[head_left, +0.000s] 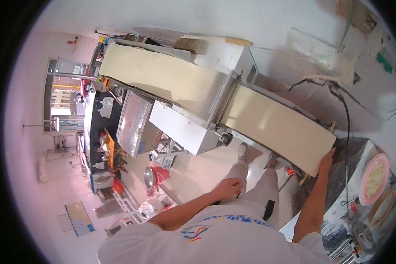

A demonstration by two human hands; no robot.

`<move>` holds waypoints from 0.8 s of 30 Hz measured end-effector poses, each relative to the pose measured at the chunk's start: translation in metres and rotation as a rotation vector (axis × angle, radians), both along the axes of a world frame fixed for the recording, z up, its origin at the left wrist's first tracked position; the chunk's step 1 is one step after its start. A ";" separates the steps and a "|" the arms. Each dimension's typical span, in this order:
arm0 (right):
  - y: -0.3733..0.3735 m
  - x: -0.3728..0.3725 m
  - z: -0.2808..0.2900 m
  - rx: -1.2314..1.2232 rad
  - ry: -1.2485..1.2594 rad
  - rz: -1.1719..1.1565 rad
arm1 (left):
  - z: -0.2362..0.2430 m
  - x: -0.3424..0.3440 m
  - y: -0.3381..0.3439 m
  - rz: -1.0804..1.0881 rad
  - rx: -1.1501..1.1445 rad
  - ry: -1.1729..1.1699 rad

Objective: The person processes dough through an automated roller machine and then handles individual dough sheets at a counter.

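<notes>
A long, smooth, pale yellow dough sheet (277,125) lies on the belt of a dough sheeting machine (185,125), running from the far left to its near right end. My right hand (326,162) rests against the dough's near right end with its fingers stretched along the edge, part of them hidden. Beyond the rollers, a wider length of dough (158,75) covers the other belt. Close to my thigh, my left hand (228,188) hangs in front of me, its fingers curled in with nothing visible in them. A black knob (225,139) sticks out from the machine's side.
A wooden-handled brush (211,40) lies on the machine's top. At right, a pink basin (368,187) with pale contents stands near a round wooden-rimmed sieve (381,210). Black cables (345,103) hang by the wall. A red bucket (160,175) with a metal bowl stands on the floor.
</notes>
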State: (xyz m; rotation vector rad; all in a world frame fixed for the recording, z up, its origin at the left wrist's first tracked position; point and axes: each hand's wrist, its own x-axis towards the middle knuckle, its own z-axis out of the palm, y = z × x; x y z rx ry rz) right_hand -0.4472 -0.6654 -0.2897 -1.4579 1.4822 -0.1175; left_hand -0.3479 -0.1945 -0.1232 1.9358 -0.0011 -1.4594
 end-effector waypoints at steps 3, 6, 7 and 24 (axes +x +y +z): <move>0.003 0.025 -0.009 -0.418 0.245 -0.027 | 0.014 0.004 0.047 0.308 -0.031 -0.069; 0.044 0.067 0.025 -0.542 0.392 0.161 | 0.034 0.025 0.072 0.383 0.106 -0.188; 0.025 0.047 0.001 -0.391 0.275 0.149 | 0.042 0.024 0.077 0.402 0.093 -0.216; -0.056 0.014 -0.079 -0.249 0.125 0.188 | 0.150 0.495 0.224 -0.007 0.232 -1.446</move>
